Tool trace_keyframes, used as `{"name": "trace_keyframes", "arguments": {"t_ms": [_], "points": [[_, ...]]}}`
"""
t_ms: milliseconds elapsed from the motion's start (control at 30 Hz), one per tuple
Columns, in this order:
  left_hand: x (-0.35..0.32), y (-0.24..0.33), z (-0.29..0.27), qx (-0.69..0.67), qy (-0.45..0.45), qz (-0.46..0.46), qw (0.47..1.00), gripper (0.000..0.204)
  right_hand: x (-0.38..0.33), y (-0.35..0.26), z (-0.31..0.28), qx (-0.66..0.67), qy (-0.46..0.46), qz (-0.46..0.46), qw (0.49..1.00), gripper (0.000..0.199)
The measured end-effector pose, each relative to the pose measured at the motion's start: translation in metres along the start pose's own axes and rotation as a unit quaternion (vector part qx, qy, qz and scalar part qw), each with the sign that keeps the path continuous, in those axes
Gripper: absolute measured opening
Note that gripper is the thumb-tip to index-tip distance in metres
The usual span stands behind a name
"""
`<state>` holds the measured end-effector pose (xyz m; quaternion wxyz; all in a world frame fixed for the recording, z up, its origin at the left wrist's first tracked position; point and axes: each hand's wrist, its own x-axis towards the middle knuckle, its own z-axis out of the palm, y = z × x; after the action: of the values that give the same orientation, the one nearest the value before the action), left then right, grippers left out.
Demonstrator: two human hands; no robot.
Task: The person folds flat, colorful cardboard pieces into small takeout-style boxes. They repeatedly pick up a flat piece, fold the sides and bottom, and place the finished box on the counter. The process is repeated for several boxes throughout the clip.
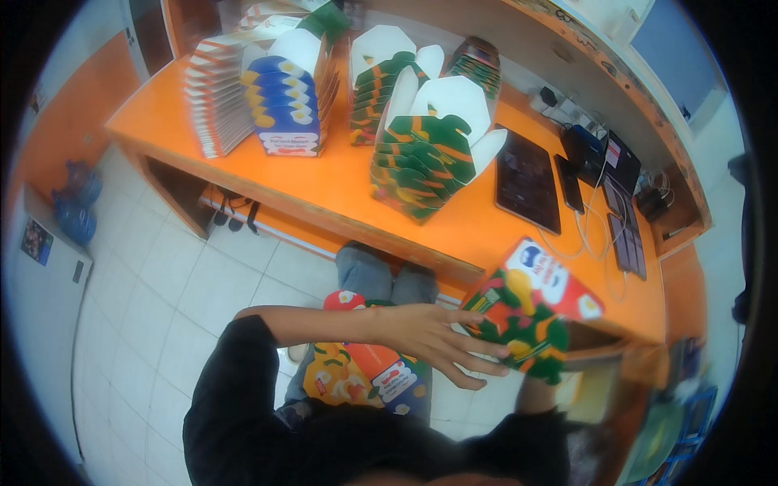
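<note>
A green, red and white paper food box (531, 312), somewhat blurred, is tilted in the air at the table's front right edge. Against its lower left side lies my left hand (450, 344), the fingers stretched out and apart. My right forearm (536, 395) comes up beneath the box, which hides my right hand and its fingers. Across my lap are flat printed cartons (340, 374) in yellow, red and blue, partly covered by my left arm.
On the orange table (324, 182) stand nested green food boxes (425, 162), blue ones (284, 105) and a pleated stack of white-edged cartons (215, 97). A tablet (527, 180), a phone (569, 183), cables and dark devices are at the right. Blue bags (77, 202) rest on the floor at left.
</note>
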<state>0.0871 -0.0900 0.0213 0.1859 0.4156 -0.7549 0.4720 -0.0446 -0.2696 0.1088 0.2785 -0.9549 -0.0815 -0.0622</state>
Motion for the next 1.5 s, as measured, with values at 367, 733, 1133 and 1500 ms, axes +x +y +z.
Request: {"name": "trace_keyframes", "arguments": {"t_ms": [367, 733, 1133, 1500], "points": [[-0.021, -0.080, -0.028, -0.059, 0.262, -0.488, 0.831, 0.114, 0.080, -0.037, -0.115, -0.030, 0.108, -0.090, 0.990, 0.062], [-0.034, -0.111, 0.016, 0.010, 0.322, -0.519, 0.792, 0.104, 0.259, -0.076, -0.133, -0.022, -0.314, -0.024, 0.949, 0.071], [-0.024, -0.101, 0.001, -0.021, 0.239, -0.536, 0.810, 0.116, 0.260, -0.046, -0.077, 0.047, -0.368, 0.055, 0.927, 0.062], [-0.028, -0.105, -0.001, -0.080, 0.189, -0.557, 0.805, 0.127, 0.257, -0.041, -0.064, -0.188, -0.406, 0.026, 0.894, 0.049]]}}
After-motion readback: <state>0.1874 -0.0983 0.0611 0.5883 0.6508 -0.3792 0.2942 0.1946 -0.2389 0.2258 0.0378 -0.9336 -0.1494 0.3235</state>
